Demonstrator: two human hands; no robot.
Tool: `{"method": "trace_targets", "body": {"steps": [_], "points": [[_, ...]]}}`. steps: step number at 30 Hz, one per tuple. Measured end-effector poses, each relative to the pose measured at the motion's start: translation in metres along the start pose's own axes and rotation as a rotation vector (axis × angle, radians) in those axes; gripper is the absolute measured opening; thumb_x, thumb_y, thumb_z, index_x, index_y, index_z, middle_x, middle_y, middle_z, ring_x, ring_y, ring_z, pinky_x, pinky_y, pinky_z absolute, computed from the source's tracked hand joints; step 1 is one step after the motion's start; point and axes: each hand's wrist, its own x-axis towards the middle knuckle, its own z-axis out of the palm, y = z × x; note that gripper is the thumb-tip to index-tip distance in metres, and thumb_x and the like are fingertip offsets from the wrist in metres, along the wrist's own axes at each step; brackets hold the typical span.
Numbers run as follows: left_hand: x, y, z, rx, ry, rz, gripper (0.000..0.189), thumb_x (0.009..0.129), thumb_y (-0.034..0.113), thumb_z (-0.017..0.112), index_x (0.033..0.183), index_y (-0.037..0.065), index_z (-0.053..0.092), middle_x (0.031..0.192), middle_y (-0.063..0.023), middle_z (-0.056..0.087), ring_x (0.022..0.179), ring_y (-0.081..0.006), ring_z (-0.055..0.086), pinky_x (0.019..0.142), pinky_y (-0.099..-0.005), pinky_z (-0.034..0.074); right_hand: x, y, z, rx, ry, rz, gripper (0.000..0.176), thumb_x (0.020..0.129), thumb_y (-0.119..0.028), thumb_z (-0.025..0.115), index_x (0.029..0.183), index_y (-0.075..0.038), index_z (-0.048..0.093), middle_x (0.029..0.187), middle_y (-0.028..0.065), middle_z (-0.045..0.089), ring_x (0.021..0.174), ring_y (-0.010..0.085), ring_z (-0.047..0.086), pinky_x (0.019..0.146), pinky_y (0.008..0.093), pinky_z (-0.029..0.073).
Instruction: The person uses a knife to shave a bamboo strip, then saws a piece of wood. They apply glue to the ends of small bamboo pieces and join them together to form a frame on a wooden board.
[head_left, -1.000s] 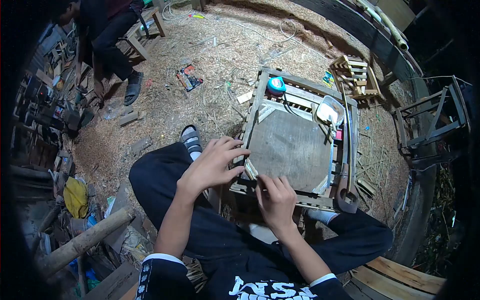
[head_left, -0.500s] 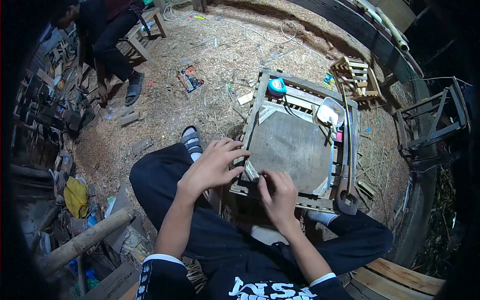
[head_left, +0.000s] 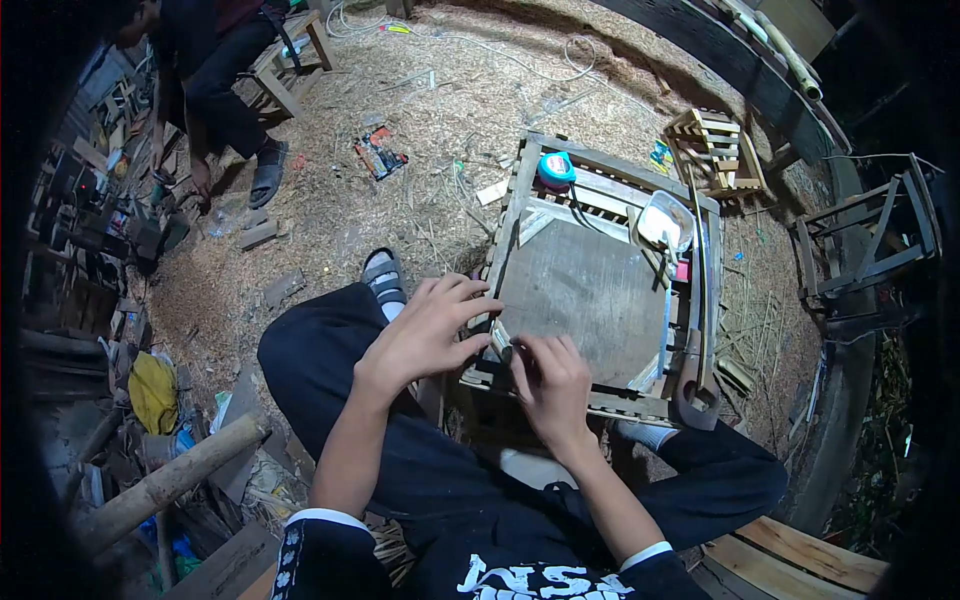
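Wooden frame [head_left: 600, 290] lies under both hands: left hand [head_left: 425, 335] spread on its near-left corner, right hand [head_left: 550, 385] curled beside, grip unclear.

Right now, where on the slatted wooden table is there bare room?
The middle of the grey square board is bare, bordered far by the round blue tape measure and clear plastic tub. Crowded: the near left corner, under the left hand and right hand, and the right edge, where a brown-handled saw lies.
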Motion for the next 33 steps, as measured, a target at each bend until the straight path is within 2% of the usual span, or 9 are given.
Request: {"method": "trace_targets", "body": {"steps": [3,7,9,16,19,22,24,33], "points": [[-0.001,-0.001,0.0,-0.01,0.004,-0.007,0.044,0.092,0.024,0.076,0.133,0.008,0.071,0.14,-0.0147,0.064,0.136,-0.0329,0.053,0.119,-0.0457,0.039,-0.002,-0.003,-0.005,-0.038,-0.019,0.0,0.022,0.086,-0.001,0.077,0.108,0.0,0.072,0.091,0.0141,0.069,0.085,0.0335,0.065,0.074,0.0438,0.052],[-0.002,-0.001,0.001,-0.003,0.005,-0.006,0.045,0.092,0.025,0.076,0.133,0.008,0.071,0.139,-0.0153,0.064,0.137,-0.033,0.053,0.119,-0.0454,0.039,-0.006,-0.002,-0.007,-0.017,0.0,0.019,0.022,0.086,-0.006,0.078,0.107,-0.003,0.072,0.091,0.0126,0.067,0.084,0.0339,0.064,0.074,0.0451,0.052],[-0.002,0.0,0.0,-0.015,-0.001,-0.009,0.044,0.092,0.025,0.076,0.133,0.008,0.071,0.14,-0.0155,0.064,0.137,-0.0331,0.053,0.119,-0.0453,0.039,-0.001,-0.003,-0.005,0.013,0.046,0.005,0.023,0.084,-0.001,0.079,0.107,-0.001,0.072,0.089,0.0132,0.068,0.081,0.0322,0.063,0.072,0.043,0.051],[-0.002,-0.001,0.0,0.006,0.004,-0.013,0.045,0.092,0.025,0.076,0.133,0.008,0.071,0.141,-0.0156,0.064,0.138,-0.033,0.053,0.119,-0.045,0.038,-0.002,-0.004,-0.003,-0.075,-0.003,-0.028,0.022,0.083,0.0,0.079,0.105,-0.003,0.073,0.084,0.011,0.064,0.079,0.0296,0.062,0.07,0.042,0.051],[-0.002,0.001,-0.001,-0.003,-0.01,-0.02,0.045,0.092,0.025,0.076,0.133,0.007,0.071,0.141,-0.0155,0.064,0.138,-0.0326,0.053,0.119,-0.0449,0.038,-0.001,-0.004,-0.002,-0.052,0.05,-0.047,0.023,0.083,0.0,0.08,0.105,-0.003,0.072,0.084,0.0103,0.063,0.078,0.0293,0.062,0.069,0.0423,0.051],[-0.001,0.001,-0.002,-0.011,-0.014,-0.014,0.045,0.092,0.025,0.076,0.133,0.007,0.071,0.141,-0.0152,0.064,0.138,-0.0325,0.053,0.119,-0.045,0.038,0.002,-0.004,0.002,-0.049,0.053,-0.059,0.025,0.082,0.0,0.08,0.105,-0.003,0.072,0.083,0.0101,0.063,0.078,0.0294,0.061,0.069,0.0426,0.051],[-0.001,0.001,-0.001,-0.002,-0.006,-0.013,0.045,0.092,0.025,0.077,0.133,0.007,0.071,0.141,-0.0151,0.064,0.138,-0.0324,0.053,0.119,-0.045,0.038,0.0,-0.003,0.004,-0.079,0.005,-0.045,0.026,0.083,-0.006,0.08,0.107,-0.005,0.072,0.087,0.01,0.064,0.084,0.0312,0.063,0.072,0.0439,0.051],[-0.002,0.002,-0.001,0.004,-0.017,-0.02,0.046,0.093,0.026,0.076,0.134,0.008,0.071,0.14,-0.0146,0.064,0.138,-0.0325,0.053,0.119,-0.0448,0.038,-0.008,-0.005,-0.007,-0.053,0.015,-0.018,0.025,0.083,-0.006,0.08,0.106,-0.005,0.071,0.087,0.0098,0.064,0.083,0.031,0.062,0.071,0.0441,0.051]]}}
